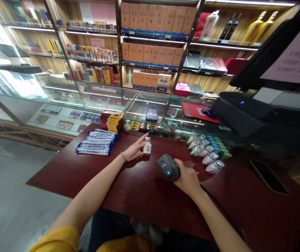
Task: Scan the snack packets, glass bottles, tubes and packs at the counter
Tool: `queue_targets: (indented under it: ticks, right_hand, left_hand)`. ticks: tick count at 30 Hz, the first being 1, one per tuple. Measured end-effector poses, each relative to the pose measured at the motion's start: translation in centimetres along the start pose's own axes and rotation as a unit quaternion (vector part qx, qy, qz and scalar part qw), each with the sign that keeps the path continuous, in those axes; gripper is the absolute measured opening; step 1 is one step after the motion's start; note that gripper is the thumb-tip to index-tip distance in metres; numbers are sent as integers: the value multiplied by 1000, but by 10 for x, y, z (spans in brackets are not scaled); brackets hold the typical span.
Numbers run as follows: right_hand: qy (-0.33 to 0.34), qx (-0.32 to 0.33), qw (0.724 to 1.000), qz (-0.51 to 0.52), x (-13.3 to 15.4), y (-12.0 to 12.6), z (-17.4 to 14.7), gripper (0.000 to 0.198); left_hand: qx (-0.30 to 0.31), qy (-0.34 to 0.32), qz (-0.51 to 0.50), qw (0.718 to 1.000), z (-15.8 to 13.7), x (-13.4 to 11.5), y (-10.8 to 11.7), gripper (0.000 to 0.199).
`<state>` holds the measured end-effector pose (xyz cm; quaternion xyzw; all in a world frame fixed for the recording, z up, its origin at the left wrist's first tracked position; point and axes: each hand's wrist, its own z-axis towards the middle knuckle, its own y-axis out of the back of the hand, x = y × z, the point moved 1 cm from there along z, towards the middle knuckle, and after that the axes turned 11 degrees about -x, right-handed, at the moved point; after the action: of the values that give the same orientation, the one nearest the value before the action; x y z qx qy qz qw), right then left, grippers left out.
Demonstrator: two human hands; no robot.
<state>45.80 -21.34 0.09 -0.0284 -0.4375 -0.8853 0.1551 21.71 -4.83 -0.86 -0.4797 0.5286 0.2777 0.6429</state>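
Note:
My left hand (135, 150), with a grey band at the wrist, is at the middle of the dark red tabletop (136, 185). Its thumb and fingers are around the left side of a small clear bottle (147, 147) with a silvery cap and pale contents. One finger stretches past the cap. In my right hand (188, 177) is a black barcode scanner (169, 167) with a blue light, held above the table with its head towards the bottle. The fingers wrapped under its handle are partly hidden.
Blue-and-white packets (96, 142) lie at left beside stacked red and yellow packets (112, 121). Several capped bottles (207, 152) lie in rows at right, near a phone (269, 176). Beyond are a glass counter (102, 99), a mouse (209, 112) and a black monitor (268, 45).

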Motion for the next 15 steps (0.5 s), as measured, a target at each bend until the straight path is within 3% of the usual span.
queue_targets:
  ticks: [5, 11, 15]
  right_hand:
    - [34, 39, 999, 11, 12, 1, 1, 55]
    - [55, 64, 996, 7, 15, 2, 1, 35]
    - [52, 52, 997, 0, 13, 2, 1, 40]
  left_hand:
    - [27, 60, -30, 997, 1, 0, 2, 69]
    - [16, 30, 16, 999, 5, 5, 1, 71]
    - [19, 42, -18, 999, 4, 5, 1, 70]
